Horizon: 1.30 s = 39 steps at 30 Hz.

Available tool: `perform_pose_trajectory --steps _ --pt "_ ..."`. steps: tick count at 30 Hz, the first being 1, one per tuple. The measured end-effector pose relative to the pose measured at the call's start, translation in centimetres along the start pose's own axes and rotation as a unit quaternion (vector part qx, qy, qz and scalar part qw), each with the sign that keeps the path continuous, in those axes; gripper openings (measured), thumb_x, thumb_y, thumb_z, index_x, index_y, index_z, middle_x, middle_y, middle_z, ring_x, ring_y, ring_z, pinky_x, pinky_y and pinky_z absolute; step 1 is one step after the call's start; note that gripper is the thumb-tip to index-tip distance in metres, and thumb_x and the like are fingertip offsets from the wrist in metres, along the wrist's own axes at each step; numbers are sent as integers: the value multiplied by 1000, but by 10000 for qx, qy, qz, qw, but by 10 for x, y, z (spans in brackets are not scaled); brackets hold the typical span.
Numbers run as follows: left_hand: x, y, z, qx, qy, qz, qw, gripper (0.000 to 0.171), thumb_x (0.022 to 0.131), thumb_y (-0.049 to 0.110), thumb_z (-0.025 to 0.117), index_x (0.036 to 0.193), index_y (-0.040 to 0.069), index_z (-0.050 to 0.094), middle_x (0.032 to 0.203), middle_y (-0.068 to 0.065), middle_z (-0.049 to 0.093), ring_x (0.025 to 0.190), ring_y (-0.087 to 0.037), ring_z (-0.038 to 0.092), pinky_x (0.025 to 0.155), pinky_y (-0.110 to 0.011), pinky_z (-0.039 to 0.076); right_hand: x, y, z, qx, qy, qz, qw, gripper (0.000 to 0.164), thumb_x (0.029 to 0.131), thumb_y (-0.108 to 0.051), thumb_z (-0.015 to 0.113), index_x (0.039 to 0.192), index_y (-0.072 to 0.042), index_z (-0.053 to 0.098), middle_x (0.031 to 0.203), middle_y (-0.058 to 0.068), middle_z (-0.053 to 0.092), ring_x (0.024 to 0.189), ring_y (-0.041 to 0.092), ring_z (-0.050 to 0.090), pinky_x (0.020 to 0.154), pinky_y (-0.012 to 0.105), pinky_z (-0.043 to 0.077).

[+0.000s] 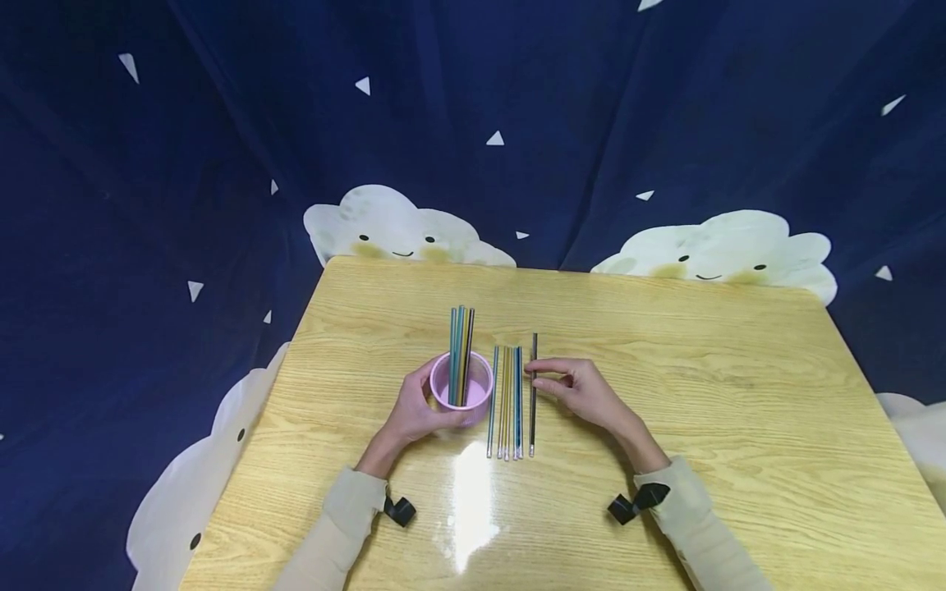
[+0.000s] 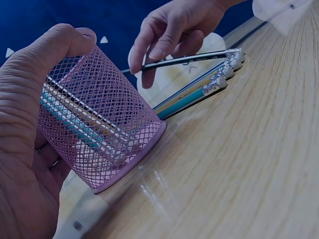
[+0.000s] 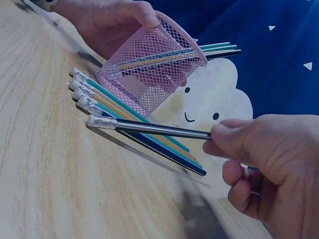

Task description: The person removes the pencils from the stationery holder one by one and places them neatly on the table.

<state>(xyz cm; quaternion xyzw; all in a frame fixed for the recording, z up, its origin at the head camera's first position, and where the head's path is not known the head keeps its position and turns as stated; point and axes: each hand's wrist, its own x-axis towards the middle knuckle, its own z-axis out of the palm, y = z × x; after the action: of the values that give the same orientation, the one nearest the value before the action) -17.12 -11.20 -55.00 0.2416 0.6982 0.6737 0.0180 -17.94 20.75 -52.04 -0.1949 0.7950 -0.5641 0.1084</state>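
right now, the right hand (image 1: 580,390) pinches a dark pencil (image 1: 533,414) between thumb and fingers, its remaining fingers curled in beneath. the pencil carries a silvery stripe, and its white eraser (image 3: 91,120) points to the near side, with a shadow lying on the wood below; whether that end touches the table, i can't tell. the left hand (image 1: 417,410) grips a pink mesh cup (image 2: 124,99) from its left, thumb round the near side and over by the rim. the cup stands upright, and its pencils (image 1: 459,353), some green-blue, one gold, one dark, rise past the far rim with their erasers down at the bottom.

between the cup and the held pencil lies a row of loose pencils (image 1: 507,402), side by side, erasers toward the near side: a green-blue one at the left, just beside the cup, gold ones in the middle, then another green-blue and a dark one at the right, close by the right fingertips.

further out, a small black device (image 1: 400,512) sits at the left wrist and another (image 1: 623,509) at the right, below pale sleeves (image 1: 702,525). the wooden table (image 1: 739,394) shows a bright glare toward the near side, and beyond its far edge hangs a dark blue curtain (image 1: 443,98) with white triangles and smiling clouds (image 1: 399,226).
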Motion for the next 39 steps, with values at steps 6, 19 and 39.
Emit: perform_pose_trajectory --steps 6,19,39 --pt "0 -2 0 -27 5 45 10000 88 65 3 92 145 -2 55 131 -24 67 120 -37 64 109 -40 53 1 3 3 -512 -56 107 9986 33 100 -9 69 132 -2 70 124 18 74 42 4 43 38 19 39" --pt "-1 0 0 -14 14 -5 10000 88 65 6 92 146 1 56 132 -20 68 121 -30 65 109 -37 53 -1 -2 4 -861 -333 352 9951 34 103 -10 66 136 -6 68 130 15 71 42 22 53 38 27 47" --pt "-1 -1 0 63 22 82 9999 85 67 5 92 145 1 57 131 -21 68 120 -35 64 108 -44 53 -6 -14 2 -1185 -499 665 9895 45 101 -14 70 145 -10 62 130 17 68 41 17 51 37 25 43"
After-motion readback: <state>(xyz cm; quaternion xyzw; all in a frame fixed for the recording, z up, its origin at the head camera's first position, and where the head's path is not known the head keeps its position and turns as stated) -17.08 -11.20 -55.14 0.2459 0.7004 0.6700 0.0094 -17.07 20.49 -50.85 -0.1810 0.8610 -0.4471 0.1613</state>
